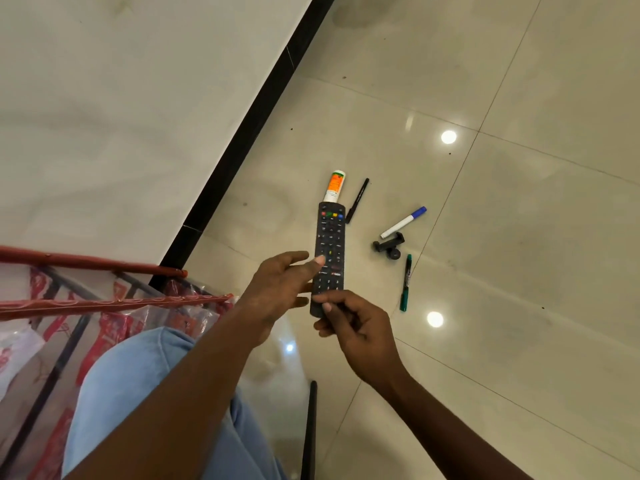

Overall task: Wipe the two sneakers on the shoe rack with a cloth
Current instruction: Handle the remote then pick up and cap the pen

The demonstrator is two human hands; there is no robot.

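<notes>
One shoe rack at the lower left, hard against the pale marbled wall and beside a knee in light blue denim. Long axis across the frame, from the left edge toward the black skirting, marked by two red-trimmed top edges. Thin black metal bars under a clear, crinkled plastic cover printed in red. Contents behind the plastic too blurred to tell.

Right of the rack and above the floor, a black remote held between both hands. Slim, flat, matte, with rows of small buttons and four coloured ones at the far end. Long axis nearly straight up the frame, coloured end pointing away from the person. At its middle, the left hand, thumb on the edge of the button face, fingers passing behind. At its near end, the right hand, pinching with curled fingertips.

Below, the floor: glossy cream tiles, thin grout lines, round lamp reflections. Just past the remote's far end, a white tube with an orange label. Near that, a slim black pen. Further right, a white marker with a blue cap, its end just beside a small black clamp-like piece. Then a green marker. Near the bottom edge, a thin black rod.
</notes>
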